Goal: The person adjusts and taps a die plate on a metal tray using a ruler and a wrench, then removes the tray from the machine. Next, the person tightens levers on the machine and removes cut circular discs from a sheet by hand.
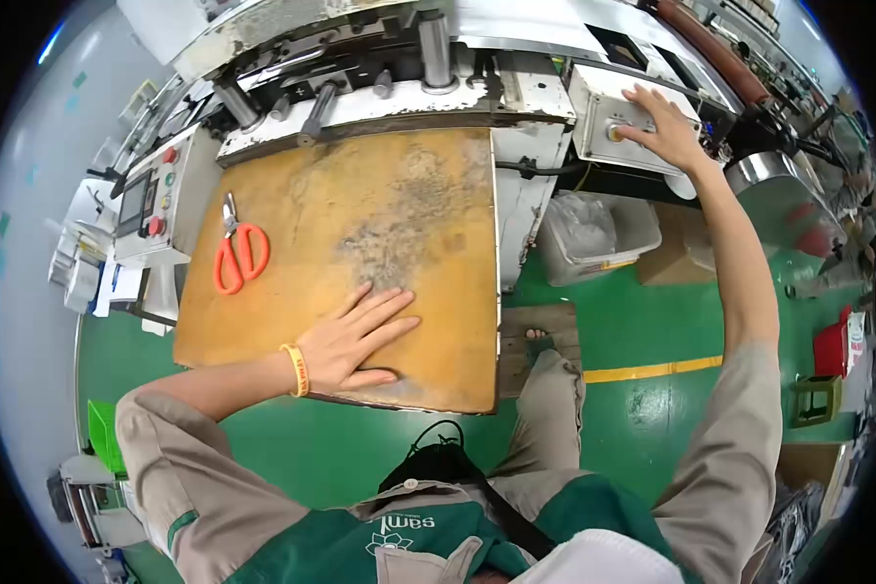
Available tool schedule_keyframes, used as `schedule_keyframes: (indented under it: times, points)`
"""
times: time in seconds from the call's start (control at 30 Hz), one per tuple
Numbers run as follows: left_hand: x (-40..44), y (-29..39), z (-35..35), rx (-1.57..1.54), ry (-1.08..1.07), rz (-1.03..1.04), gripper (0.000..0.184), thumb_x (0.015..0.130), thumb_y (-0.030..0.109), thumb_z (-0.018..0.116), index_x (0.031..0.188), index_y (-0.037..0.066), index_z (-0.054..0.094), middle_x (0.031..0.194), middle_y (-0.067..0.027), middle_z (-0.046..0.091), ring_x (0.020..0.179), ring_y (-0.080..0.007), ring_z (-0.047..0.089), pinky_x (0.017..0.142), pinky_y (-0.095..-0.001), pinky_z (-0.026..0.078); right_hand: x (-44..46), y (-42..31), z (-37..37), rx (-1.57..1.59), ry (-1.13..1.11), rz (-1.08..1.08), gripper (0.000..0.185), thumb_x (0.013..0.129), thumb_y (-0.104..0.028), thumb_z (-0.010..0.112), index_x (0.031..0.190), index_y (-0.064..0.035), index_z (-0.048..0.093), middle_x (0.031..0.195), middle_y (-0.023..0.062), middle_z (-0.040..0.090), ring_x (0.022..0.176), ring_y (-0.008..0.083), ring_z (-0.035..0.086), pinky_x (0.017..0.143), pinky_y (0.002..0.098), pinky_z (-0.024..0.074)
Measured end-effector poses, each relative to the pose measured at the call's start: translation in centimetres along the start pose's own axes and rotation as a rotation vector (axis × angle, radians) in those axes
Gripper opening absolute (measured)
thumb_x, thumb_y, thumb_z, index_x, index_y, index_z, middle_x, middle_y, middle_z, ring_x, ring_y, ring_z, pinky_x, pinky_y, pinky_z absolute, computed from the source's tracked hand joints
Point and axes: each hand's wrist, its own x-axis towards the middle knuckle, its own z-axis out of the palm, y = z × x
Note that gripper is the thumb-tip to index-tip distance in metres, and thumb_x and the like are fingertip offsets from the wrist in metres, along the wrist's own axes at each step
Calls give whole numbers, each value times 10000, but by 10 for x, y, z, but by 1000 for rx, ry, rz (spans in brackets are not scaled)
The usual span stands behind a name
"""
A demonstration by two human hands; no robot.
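My left hand point(355, 341) lies flat with its fingers spread on the worn yellow-brown board point(302, 311), near the front edge; a yellow band circles the wrist. Red-handled scissors point(240, 255) rest on the board to the left, apart from the hand, blades pointing toward the machine. At the upper right, my right hand point(664, 128) is over a white control box point(594, 97), fingers apart, the thumb at a round yellowish button point(615, 130). Nothing is held in either hand.
Behind the board stands a machine with metal posts point(436, 54). A control panel with red buttons point(161, 200) is at the left. Below the control box are a white bin point(599, 268) with plastic and a cardboard box point(674, 248). A small wooden platform point(552, 321) is under my foot.
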Motion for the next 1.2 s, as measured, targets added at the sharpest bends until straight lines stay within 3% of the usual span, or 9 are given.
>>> schedule_keyframes:
  times: [0.1,0.37,0.6,0.7,0.77,0.8,0.87,1.0,1.2]
  points:
    - [5,1,-3,26,-27,-7,684,844,515,494,1347,73,359,1426,-190,271,1316,-335,272,1077,-494,165,5,14,7,180,19,-110,625,797,-405,633,1283,-65,436,1367,114,412,1292,334,317,1079,442,200]
    - [8,-8,-10,-35,-180,-51,581,889,478,420,1330,100,396,1424,-123,308,1313,-284,283,1089,-486,138,17,11,-15,290,13,-65,639,731,-376,701,1255,-99,464,1354,113,418,1285,318,333,1058,464,211]
    - [44,41,-16,-101,-129,-516,570,896,433,440,1335,76,378,1420,-159,287,1312,-320,261,1084,-475,159,24,13,-17,268,2,-33,591,729,-303,693,1232,-99,459,1338,105,409,1262,329,333,1026,497,236]
    - [113,50,-20,-575,615,-1211,606,897,397,468,1358,34,319,1406,-196,282,1301,-345,261,1077,-443,186,28,14,-19,296,16,-38,585,727,-296,690,1224,-90,459,1339,118,401,1266,336,324,1022,503,237]
    - [167,19,-112,-941,975,-1573,668,895,398,489,1380,6,250,1407,-212,276,1305,-335,258,1072,-404,205,33,10,-29,320,-43,-15,602,695,-276,712,1202,-72,461,1351,145,377,1288,330,294,1040,501,218]
    - [150,-24,-55,-765,1033,-1612,741,891,475,473,1395,2,206,1432,-196,245,1324,-307,234,1072,-384,204,35,10,-30,330,-66,-16,603,688,-260,717,1194,-62,456,1355,148,371,1293,325,289,1047,501,209]
    - [174,-60,-149,-1188,1535,-1620,861,844,601,457,1414,26,162,1455,-146,223,1343,-254,202,1079,-380,178,41,12,-28,362,-121,-42,605,677,-231,724,1178,-38,444,1366,151,359,1303,317,281,1058,502,196]
    - [164,-117,-204,-1265,1740,-1408,929,817,621,491,1416,32,95,1464,-149,175,1341,-249,189,1079,-365,168,39,13,-27,342,-91,-108,604,654,-188,744,1141,-23,428,1375,146,348,1313,317,271,1059,507,190]
    - [169,-136,-208,-1113,1681,-1649,834,856,566,470,1388,-11,189,1423,-194,261,1304,-269,278,1059,-338,215,47,8,-31,376,-156,-87,621,673,-198,737,1170,-25,406,1379,153,336,1324,324,252,1065,523,155]
